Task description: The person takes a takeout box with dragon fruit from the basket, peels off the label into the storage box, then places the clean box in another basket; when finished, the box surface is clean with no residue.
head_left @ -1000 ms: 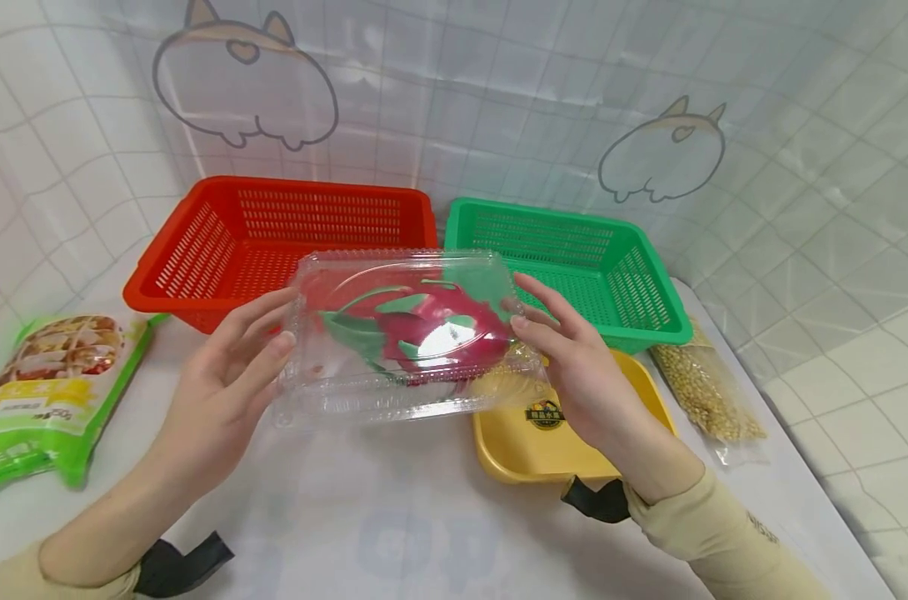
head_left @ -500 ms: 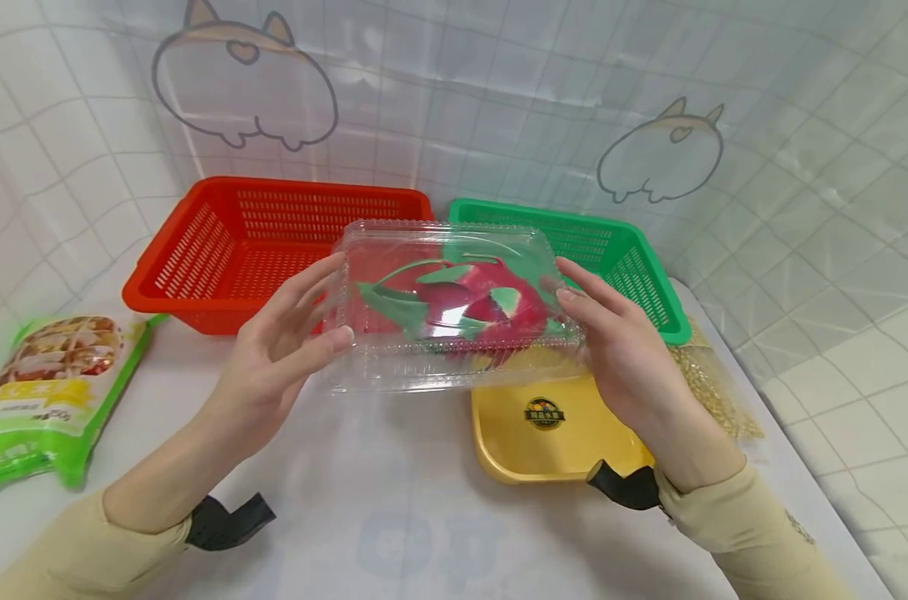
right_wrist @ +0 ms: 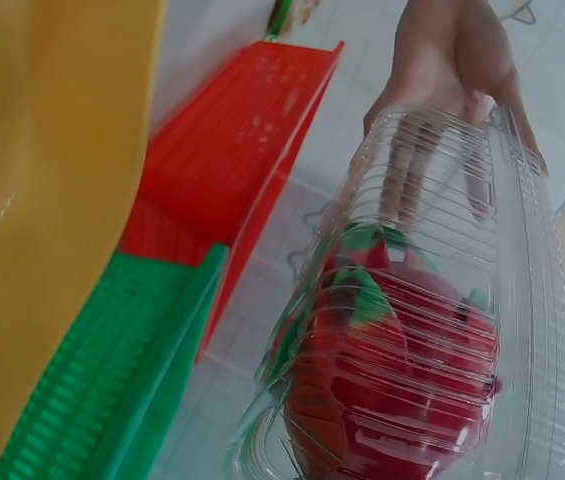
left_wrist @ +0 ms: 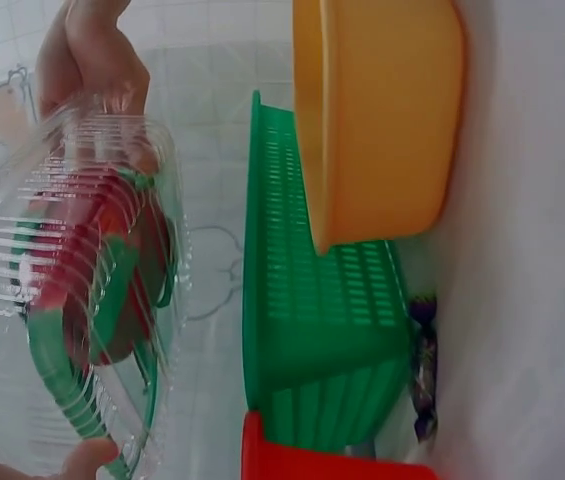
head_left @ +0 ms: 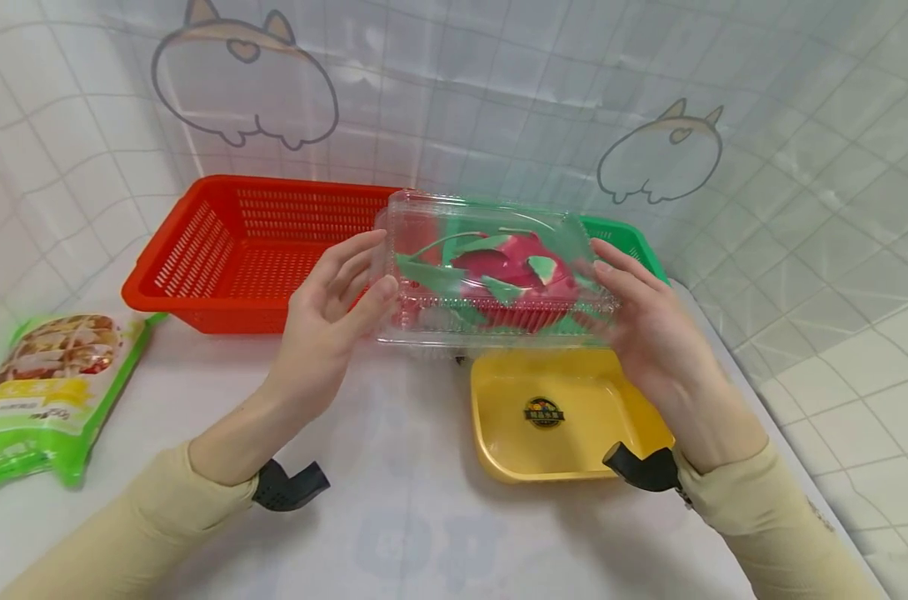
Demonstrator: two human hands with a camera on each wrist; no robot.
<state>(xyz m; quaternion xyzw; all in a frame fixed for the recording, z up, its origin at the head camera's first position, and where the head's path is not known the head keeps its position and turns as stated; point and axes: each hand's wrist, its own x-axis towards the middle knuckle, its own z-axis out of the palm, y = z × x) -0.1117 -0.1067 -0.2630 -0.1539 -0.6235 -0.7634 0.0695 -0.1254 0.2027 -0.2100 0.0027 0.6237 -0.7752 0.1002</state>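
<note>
A clear plastic clamshell box point(head_left: 454, 333) is held up between both hands, above the table. Inside it lies a red dragon fruit point(head_left: 499, 267) with green scales, also visible through the ribbed plastic in the right wrist view. My left hand point(head_left: 326, 333) grips the box's left end, thumb in front and fingers behind. At the other end, my right hand point(head_left: 660, 350) grips it the same way. In the head view the box overlaps the green basket point(head_left: 634, 242) and stands higher than the yellow basin point(head_left: 555, 462).
A red basket point(head_left: 154, 304) stands at the back left, beside the green one. On the far left lies a green and white food bag point(head_left: 57, 383). The left wrist view shows a small dark wrapped item point(left_wrist: 424, 370) by the green basket.
Both hands have carried the box with the dragon fruit rightward and farther from me, from in front of the red basket to over the green one.
</note>
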